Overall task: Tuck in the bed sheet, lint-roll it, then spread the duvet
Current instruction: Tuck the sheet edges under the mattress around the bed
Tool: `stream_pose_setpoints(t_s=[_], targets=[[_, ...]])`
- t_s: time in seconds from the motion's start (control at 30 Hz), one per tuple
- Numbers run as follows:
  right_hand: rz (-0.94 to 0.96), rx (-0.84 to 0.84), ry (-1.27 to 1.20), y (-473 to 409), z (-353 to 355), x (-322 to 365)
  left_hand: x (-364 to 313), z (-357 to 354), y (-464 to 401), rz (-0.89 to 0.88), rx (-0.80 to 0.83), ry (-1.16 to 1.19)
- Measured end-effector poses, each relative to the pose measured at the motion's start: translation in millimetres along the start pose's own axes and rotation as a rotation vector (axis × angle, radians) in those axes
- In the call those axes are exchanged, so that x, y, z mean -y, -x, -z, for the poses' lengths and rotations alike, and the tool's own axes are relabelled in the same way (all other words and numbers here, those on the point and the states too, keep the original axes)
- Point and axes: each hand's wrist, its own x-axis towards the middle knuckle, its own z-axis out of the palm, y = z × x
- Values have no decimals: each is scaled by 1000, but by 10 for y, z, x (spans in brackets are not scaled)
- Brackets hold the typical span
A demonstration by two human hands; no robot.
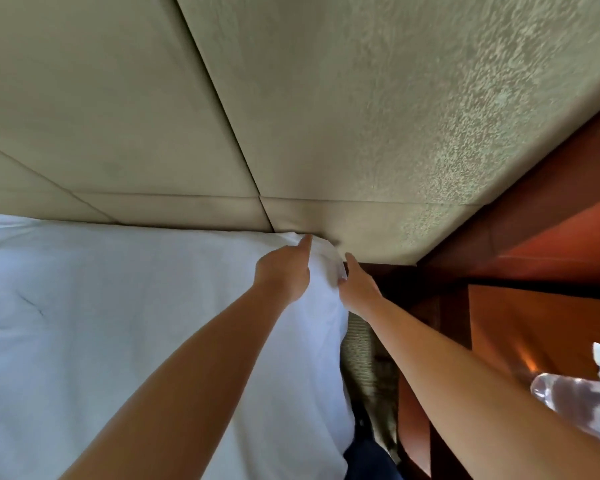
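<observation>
Reaching over the corner of the bed, I have both arms stretched toward twelve o'clock, where the white bed sheet (118,306) meets the padded beige headboard (222,116). My left hand (283,273) lies on top of the sheet with its forefinger straight, the tip pressed into the seam where sheet and headboard touch; the other fingers are curled under, and I cannot tell whether they hold any cloth. My right hand (355,284) sits just beside it at three o'clock, down the side of the mattress corner, fingers straight and close together along the edge, touching the bunched fold of sheet that wraps the corner. That fold lies between my two hands.

The sheet spreads from the corner toward nine o'clock and six o'clock, mostly smooth, with a faint crease out at nine o'clock. It hangs over the bed's side edge at about six o'clock.

Off at three o'clock from my hands stands dark reddish wooden furniture (534,271), right against the end of the headboard. Down at five o'clock, near the picture's corner, a clear plastic bottle (568,396) shows, blurred, on a wooden desk (520,327). Between bed and wood, a strip of patterned carpet (361,348) shows at six o'clock.
</observation>
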Motion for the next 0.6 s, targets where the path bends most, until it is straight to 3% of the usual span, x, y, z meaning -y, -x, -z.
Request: stream_pose_setpoints(t_s=[0.2, 0.43, 0.6], targets=[[4, -40, -47, -291, 61, 14, 20, -13, -160, 29, 45, 6], [-218, -250, -552, -426, 51, 189, -38, -69, -279, 34, 58, 59], [-166, -407, -731, -301, 143, 371, -54, -99, -341, 2, 15, 110]])
